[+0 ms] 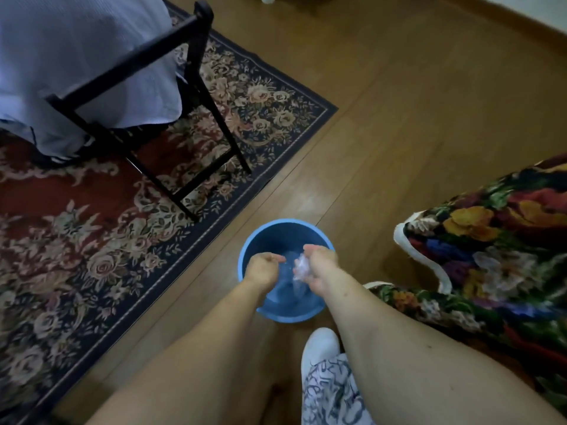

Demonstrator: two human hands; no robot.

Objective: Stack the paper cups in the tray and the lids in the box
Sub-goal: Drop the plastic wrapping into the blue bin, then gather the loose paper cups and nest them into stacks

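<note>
- Head view looks down at a blue bucket (287,314) standing on the wood floor (399,118), just beside the rug's (92,240) right edge
- Left hand (263,269) hangs over the bucket's left rim, fingers curled, holding nothing that can be seen
- Right hand (319,266) is over the bucket's right side, its grip closed on a crumpled clear wrapper (302,268)
- No cups, lids, tray or box can be made out
- Black chair (190,96) with pale cloth (76,56) stands on the rug, far left
- Floral fabric (491,240) lies at the right edge
- White-socked foot (319,348) rests on the floor below the bucket
</note>
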